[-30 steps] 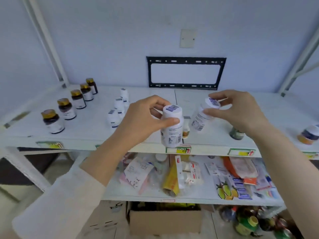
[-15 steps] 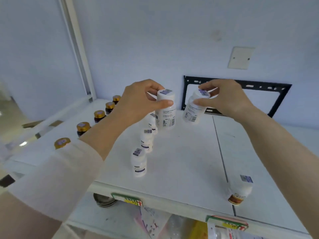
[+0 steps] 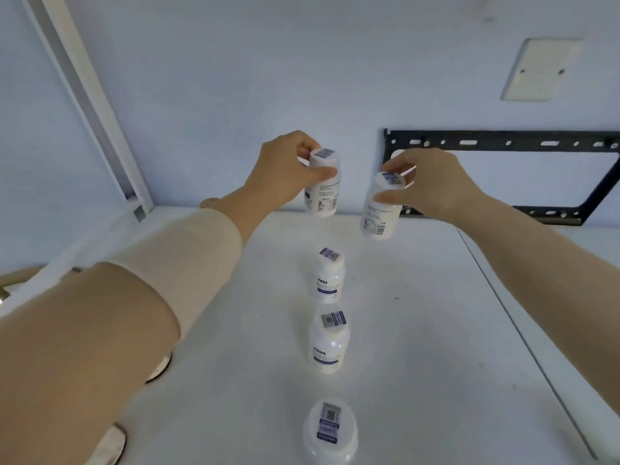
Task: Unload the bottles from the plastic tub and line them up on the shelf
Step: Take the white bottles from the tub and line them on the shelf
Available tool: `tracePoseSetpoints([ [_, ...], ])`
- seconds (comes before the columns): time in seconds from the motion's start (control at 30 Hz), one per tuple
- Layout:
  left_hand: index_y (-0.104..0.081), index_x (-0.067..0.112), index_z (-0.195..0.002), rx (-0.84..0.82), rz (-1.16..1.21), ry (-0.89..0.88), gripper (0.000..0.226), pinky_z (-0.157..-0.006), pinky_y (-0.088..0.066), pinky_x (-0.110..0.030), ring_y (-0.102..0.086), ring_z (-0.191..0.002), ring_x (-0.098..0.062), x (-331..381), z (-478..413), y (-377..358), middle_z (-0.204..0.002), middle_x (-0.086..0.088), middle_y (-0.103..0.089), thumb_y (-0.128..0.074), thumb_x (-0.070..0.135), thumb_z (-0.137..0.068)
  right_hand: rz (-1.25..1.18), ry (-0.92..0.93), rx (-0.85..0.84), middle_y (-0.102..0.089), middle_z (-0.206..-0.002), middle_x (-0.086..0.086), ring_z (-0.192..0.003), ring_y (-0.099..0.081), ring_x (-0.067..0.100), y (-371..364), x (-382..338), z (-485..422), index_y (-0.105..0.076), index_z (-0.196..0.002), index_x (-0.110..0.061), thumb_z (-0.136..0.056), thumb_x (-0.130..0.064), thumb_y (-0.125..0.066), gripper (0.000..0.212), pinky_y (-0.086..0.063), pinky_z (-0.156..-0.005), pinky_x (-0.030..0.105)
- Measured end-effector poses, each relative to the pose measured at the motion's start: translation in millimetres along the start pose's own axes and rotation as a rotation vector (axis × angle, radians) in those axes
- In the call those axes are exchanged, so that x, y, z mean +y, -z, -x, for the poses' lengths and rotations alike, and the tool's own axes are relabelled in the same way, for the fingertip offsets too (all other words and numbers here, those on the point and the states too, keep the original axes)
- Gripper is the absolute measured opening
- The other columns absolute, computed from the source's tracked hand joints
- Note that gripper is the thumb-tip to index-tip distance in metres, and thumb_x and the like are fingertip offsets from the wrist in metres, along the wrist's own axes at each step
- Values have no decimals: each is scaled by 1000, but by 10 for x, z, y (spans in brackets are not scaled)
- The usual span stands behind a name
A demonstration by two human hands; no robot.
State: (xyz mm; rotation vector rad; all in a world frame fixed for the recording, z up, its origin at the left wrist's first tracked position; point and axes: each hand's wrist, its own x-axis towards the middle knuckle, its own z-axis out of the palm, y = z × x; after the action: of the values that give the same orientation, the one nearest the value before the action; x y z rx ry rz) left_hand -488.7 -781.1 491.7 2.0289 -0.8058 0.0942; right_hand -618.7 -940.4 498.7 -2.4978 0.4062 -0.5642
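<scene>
Left hand: my left hand [image 3: 285, 172] has the left bottle [image 3: 322, 193] by the cap, thumb across the front, fingers curled round behind. A firm grip.
Left bottle: white pill bottle, upright, in the air over the back of the shelf [image 3: 419, 330].
Right hand: my right hand [image 3: 432, 186] pinches the right bottle [image 3: 380, 213] round its cap, thumb underneath, fingers over the top.
Right bottle: white too, tilted with its base swung left, in the air just beside the left bottle, not touching it.
Row on the shelf: three white bottles standing upright in one line running away from me: nearest bottle [image 3: 330, 431], middle bottle [image 3: 328, 344], farthest bottle [image 3: 328, 276], each with a barcode sticker on its cap.
Line-up: the left bottle hangs just beyond the farthest bottle, on the same line.
Wall: black metal bracket [image 3: 503, 142] behind my right hand, pale cover plate [image 3: 540, 70] above it.
Left edge: white shelf post [image 3: 97, 105]; my cream sleeve [image 3: 188, 250] in front.
</scene>
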Motion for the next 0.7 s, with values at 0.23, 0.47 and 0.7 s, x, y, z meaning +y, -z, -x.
tracePoseSetpoints([
  [0.23, -61, 13, -106, -111, 30, 87, 37, -62, -40, -3, -55, -88, -8, -649, -455, -477, -99, 5, -61, -75, 22, -73, -51, -70, -46, -56, -100, -3, -86, -51, 10, -460, 152, -303, -63, -111, -15, -71, -20, -77, 43, -39, -52, -1],
  [0.47, -63, 15, -101, -232, 150, 171, 37, -92, -53, -41, -63, -103, -21, -994, -667, -725, -108, -7, -67, -80, 15, -67, -95, -69, -164, -57, -100, -3, -72, -52, 1, -887, 246, -466, -65, -108, -16, -69, -17, -79, 42, -37, -51, -5],
  [0.7, -64, 16, -102, -306, 168, 183, 36, -92, -52, -37, -62, -95, -17, -1084, -768, -903, -98, 0, -65, -77, 12, -69, -141, -71, -230, -55, -104, -5, -90, -55, 9, -1075, 357, -483, -65, -109, -17, -68, -15, -79, 43, -42, -67, 7],
])
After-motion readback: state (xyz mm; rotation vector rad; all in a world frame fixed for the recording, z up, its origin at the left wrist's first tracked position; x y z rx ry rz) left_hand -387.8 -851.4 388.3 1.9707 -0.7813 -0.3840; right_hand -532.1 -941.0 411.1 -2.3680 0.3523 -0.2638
